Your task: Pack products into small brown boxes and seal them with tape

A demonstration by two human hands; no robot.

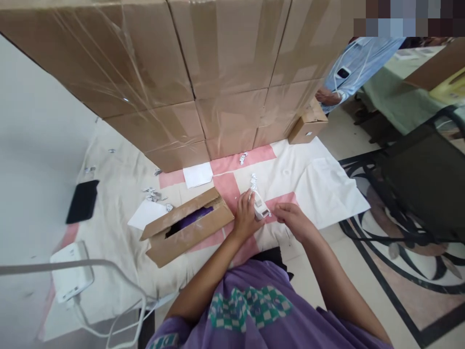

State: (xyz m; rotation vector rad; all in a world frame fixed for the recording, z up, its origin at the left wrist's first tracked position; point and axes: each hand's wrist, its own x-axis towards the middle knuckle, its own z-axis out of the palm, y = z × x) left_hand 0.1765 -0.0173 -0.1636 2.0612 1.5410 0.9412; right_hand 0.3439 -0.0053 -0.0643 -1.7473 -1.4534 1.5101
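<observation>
My left hand (245, 215) is closed around a small white handheld device (260, 207) with a dark slot at its near end. Just right of that end, my right hand (293, 220) has its thumb and fingertips pressed together; anything between them is too small to make out. A crumpled silvery-white strip (253, 181) lies at the device's far end, and I cannot tell whether it is attached. To the left of my left hand rests a long cardboard box (214, 224), its flaps partly raised, with something purple (195, 218) inside.
Wrapped stacked cartons (232, 63) form a wall ahead. A small carton (307, 127) stands at their right, near another person's hand (329, 97). Paper sheets (198, 175), crumpled scraps (153, 195), a black phone-like slab (83, 201) and a white corded power strip (71, 271) lie on the cloth.
</observation>
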